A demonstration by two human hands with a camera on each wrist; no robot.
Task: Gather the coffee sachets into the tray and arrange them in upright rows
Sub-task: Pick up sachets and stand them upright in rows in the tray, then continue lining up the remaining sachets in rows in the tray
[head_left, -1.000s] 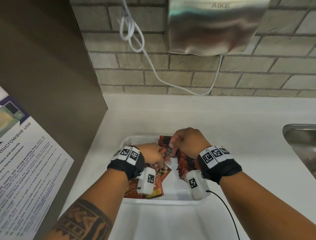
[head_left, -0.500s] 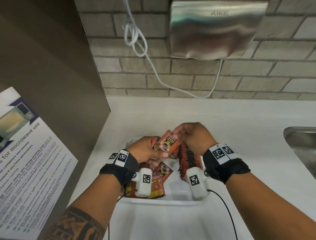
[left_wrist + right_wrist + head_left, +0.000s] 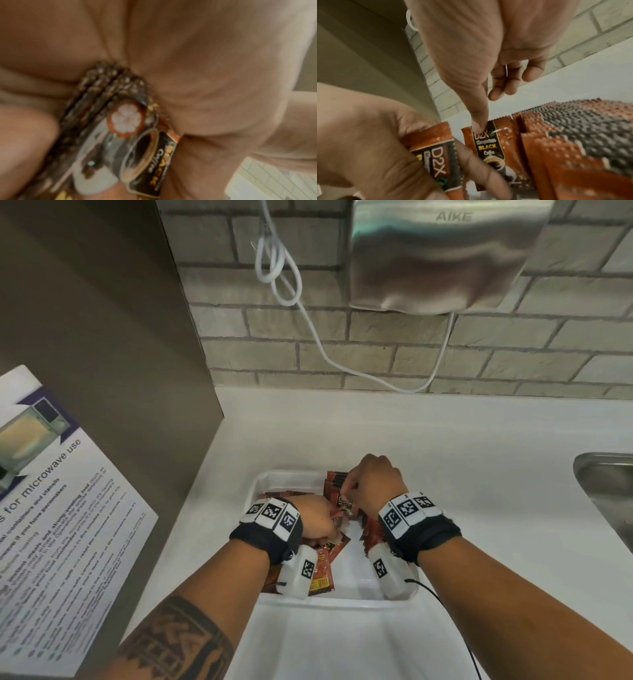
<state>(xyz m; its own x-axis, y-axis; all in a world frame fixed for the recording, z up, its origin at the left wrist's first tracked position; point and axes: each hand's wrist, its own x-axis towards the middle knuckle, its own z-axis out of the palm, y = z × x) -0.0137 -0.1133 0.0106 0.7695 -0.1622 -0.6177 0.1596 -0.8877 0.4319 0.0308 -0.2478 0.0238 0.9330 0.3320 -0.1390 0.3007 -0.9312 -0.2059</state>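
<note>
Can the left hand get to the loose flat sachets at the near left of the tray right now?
Probably not freely: the left hand already grips a small stack of sachets, so its fingers are occupied. The flat sachets lie just beneath its wrist in the tray, close and uncovered.

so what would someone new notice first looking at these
Probably the two hands working over the white tray on the counter: the left hand grips a small bundle of red coffee sachets, while the right hand pinches the top of one sachet at the end of the upright row. Above, a shiny steel hand dryer hangs on the brick wall.
</note>
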